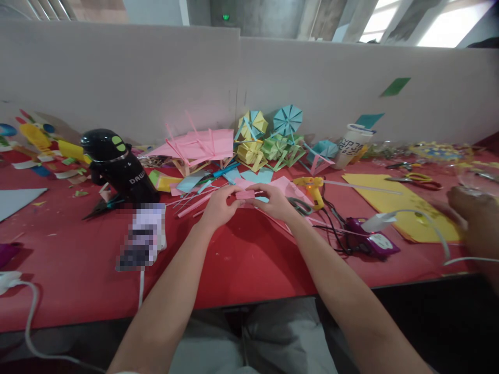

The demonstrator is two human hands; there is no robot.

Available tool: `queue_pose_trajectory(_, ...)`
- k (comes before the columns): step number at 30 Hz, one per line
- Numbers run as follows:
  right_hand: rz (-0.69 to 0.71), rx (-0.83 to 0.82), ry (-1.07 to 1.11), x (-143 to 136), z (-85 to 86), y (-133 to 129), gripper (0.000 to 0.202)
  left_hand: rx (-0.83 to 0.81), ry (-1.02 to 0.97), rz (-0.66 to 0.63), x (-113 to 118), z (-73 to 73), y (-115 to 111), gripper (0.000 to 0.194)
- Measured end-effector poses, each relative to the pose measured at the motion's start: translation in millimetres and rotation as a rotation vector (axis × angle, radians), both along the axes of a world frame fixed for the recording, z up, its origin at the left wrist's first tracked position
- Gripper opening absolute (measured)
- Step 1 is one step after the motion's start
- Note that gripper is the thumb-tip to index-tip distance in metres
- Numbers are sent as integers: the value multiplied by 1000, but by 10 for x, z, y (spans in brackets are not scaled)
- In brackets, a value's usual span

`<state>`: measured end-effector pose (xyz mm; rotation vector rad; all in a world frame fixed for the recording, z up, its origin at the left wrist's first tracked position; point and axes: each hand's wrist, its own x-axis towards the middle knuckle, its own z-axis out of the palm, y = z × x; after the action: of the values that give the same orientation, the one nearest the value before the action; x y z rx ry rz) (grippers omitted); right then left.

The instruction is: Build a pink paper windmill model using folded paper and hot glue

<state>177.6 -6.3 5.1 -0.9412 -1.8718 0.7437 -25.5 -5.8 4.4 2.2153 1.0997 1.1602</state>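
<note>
Between my two hands is a small piece of pink paper (245, 195), held just above the red tabletop. My left hand (221, 206) pinches its left end, and my right hand (276, 201) grips the right end. Whether the paper is folded or rolled, I cannot make out. Pink paper sheets (283, 185) and light blue paper (262, 175) lie just behind my hands. Thin pink paper strips (197, 202) lie to the left. Beyond them stand folded paper umbrellas, among them a blue umbrella (287, 119) and a yellow umbrella (252, 124).
A yellow glue gun (312, 190), scissors (299, 206) and a purple power strip (372, 239) with cables lie to the right. On the left stand a black bottle (120, 166) and a blurred phone (144, 236). Another person's hand (477, 213) is at the far right, near yellow paper (405, 208).
</note>
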Motion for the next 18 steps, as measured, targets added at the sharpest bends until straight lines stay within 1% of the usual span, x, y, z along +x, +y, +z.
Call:
queue_pose_trajectory(10, -12, 24, -3, 0, -8, 13, 40, 43, 7, 24, 7, -19, 14, 24)
queue_pose_trajectory(15, 6, 48, -27, -8, -15, 23, 30, 49, 5, 21, 15, -25, 19, 19)
queue_pose_trajectory(18, -9, 64, -47, -27, -20, 20, 24, 35, 8, 14, 25, -8, 8, 15)
